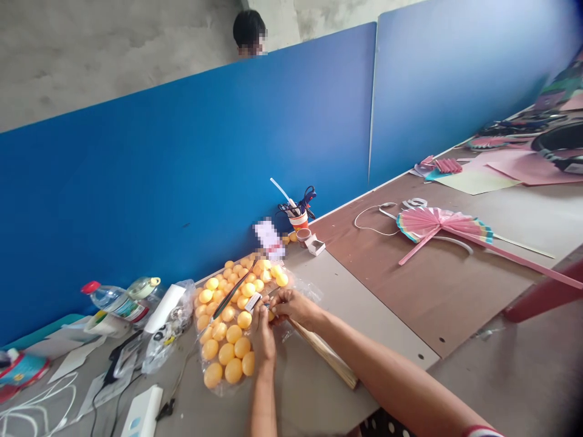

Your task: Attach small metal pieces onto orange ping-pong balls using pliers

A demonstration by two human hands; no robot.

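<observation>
My left hand (263,337) and my right hand (294,306) meet at the right edge of a clear bag of orange balls (233,370). The fingertips of both are pinched together around something small, largely hidden by the fingers. A small white label-like piece (252,301) with dark edges shows just beyond my left fingertips. Across the balls lies a long dark strip (232,292). Under my right forearm, a bundle of thin wooden sticks (325,353) rests on the table.
Left are a red-capped bottle (116,301), a white power strip (143,413) and cables. A cup of tools (299,218) and a small white box (315,244) stand by the blue partition (191,170). A pink paper fan (428,226) lies right. Someone's head shows behind the partition.
</observation>
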